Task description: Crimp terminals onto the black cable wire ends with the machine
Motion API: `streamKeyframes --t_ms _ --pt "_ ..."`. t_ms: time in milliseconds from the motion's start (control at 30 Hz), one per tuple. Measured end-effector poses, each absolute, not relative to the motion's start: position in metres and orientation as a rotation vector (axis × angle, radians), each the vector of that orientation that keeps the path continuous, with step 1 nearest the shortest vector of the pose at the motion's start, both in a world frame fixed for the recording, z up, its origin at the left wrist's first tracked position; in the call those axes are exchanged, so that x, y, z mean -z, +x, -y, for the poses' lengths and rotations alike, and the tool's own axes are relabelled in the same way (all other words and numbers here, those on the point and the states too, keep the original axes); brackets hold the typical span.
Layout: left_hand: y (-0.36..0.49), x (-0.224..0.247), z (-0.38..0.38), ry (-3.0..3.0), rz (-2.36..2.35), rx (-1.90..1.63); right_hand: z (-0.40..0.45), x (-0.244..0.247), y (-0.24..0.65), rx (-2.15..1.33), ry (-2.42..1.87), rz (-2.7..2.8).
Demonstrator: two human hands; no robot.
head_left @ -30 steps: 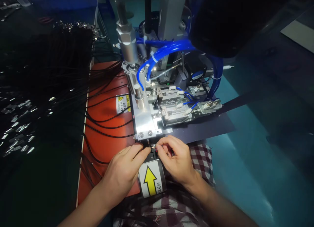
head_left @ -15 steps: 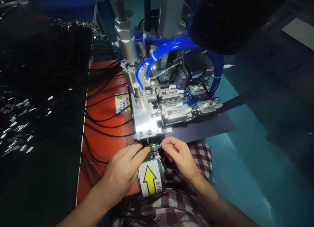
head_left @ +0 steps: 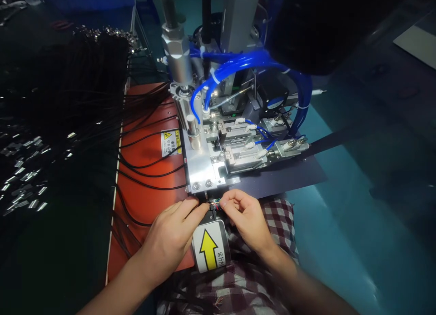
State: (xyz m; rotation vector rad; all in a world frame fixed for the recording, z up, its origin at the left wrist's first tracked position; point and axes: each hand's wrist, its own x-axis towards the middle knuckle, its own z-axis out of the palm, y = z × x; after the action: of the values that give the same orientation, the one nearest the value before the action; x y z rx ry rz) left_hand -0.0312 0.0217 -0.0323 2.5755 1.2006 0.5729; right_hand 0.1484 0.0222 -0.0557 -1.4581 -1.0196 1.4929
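Note:
Thin colored wires, with red, green and whitish strands visible, fan out at the front edge of the machine. My left hand is closed in a pinch at the left of these wires, on the end of a black cable mostly hidden by the fingers. From the right, my right hand pinches the tips of the wires between thumb and forefinger. Just below the fingertips is a white label with a yellow arrow, on a rounded part of the machine.
The machine's metal block stands right beyond my hands, with small cylinders and blue air tubes. Several black cables cross the red-orange plate. A heap of cables with shiny metal ends lies at left.
My right hand has moved slightly left, its fingertips closer to the left hand and onto the wires. The left hand stays almost in place.

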Motion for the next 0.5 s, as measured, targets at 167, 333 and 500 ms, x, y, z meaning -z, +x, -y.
streamKeyframes --t_ms 167,333,500 --pt "-0.0312 0.0322 -0.0224 2.590 -1.199 -0.566 -0.0214 0.0554 0.1474 -1.525 -1.453 1.007" --pt "-0.0321 0.0323 -0.0218 2.586 -1.197 -0.558 -0.0195 0.0588 0.1460 -1.478 -1.466 1.047" --pt "-0.0319 0.0314 -0.0208 2.627 -1.199 -0.567 -0.0154 0.0547 0.1456 -1.179 -1.589 1.372"
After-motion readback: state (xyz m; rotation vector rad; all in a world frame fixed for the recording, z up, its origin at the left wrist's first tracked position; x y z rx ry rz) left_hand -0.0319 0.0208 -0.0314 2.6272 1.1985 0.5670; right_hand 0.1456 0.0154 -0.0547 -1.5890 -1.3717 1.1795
